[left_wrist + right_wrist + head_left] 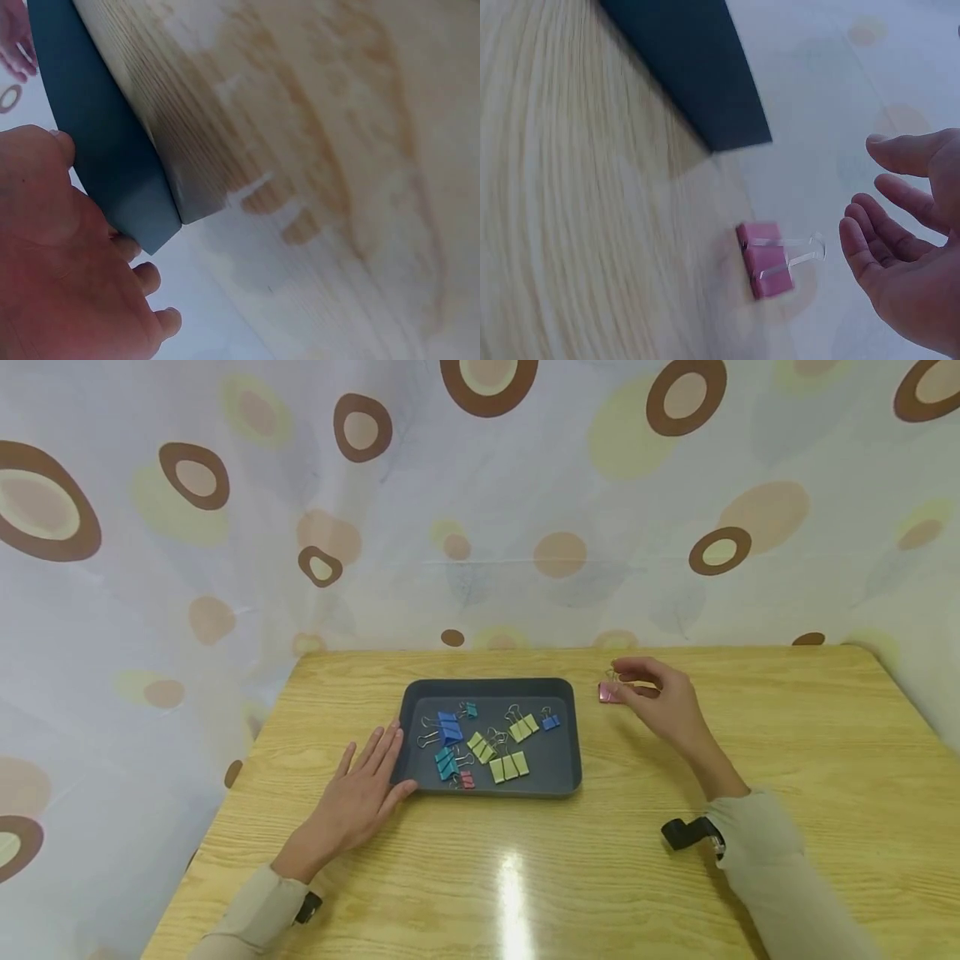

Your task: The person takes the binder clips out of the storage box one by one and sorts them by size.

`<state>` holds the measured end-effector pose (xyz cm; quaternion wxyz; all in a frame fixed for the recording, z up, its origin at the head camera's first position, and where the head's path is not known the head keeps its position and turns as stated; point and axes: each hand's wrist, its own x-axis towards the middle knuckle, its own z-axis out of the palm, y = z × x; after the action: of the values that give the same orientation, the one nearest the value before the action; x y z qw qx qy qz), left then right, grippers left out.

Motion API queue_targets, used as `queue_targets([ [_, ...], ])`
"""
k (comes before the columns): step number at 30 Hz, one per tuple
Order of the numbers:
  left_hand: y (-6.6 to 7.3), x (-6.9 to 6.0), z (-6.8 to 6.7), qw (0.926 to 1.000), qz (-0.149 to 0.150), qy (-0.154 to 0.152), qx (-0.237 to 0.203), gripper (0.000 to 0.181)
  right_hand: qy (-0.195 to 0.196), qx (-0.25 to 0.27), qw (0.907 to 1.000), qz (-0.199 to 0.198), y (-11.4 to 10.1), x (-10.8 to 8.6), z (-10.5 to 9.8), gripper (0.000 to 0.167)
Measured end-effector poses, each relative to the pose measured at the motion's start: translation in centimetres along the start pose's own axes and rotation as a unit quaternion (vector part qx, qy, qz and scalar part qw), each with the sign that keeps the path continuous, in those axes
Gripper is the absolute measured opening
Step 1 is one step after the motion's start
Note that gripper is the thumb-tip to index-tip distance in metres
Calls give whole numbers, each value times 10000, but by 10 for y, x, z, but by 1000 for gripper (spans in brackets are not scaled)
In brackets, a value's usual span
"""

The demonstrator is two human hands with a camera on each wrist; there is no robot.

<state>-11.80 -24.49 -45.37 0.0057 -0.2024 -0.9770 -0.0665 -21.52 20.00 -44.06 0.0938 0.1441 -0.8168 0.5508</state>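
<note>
A dark grey tray [555, 764] sits on the table with several binder clips inside it. Flat and with its fingers straight, my left hand [360, 797] touches the tray's left side; the left wrist view shows its fingertips against the tray wall [105, 127]. A pink binder clip [608, 692] stands on the table to the right of the tray, wire handles up. Beside it is my right hand [667, 706], fingers loosely bent; the right wrist view shows a gap between the fingertips and the clip's handles [806, 251].
In the tray lie a blue clip [447, 728], a small blue clip [551, 722], teal clips [446, 764], yellow clips [510, 767] and a small red clip [467, 779]. A patterned curtain [495, 527] hangs behind the wooden table [600, 877].
</note>
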Motion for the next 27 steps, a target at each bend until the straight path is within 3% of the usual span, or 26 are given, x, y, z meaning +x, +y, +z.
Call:
queue_targets([
  [6,-1,1,0,10000,41,-35,-32,75,-429,544,9976,-93,-25,-9,20,35],
  [11,-2,0,1,10000,4,-72,19,76,-798,470,9956,-163,-33,-15,40,37],
  [18,-1,-1,1,10000,-57,-54,12,76,-1262,26,9911,-416,-41,-22,65,39],
  [23,0,-1,2,10000,-62,-54,-26,76,-1685,-442,9813,-822,-46,-25,85,42],
  [27,0,0,2,9999,-80,-70,-21,76,-1932,-739,9744,-877,-47,-27,99,42],
])
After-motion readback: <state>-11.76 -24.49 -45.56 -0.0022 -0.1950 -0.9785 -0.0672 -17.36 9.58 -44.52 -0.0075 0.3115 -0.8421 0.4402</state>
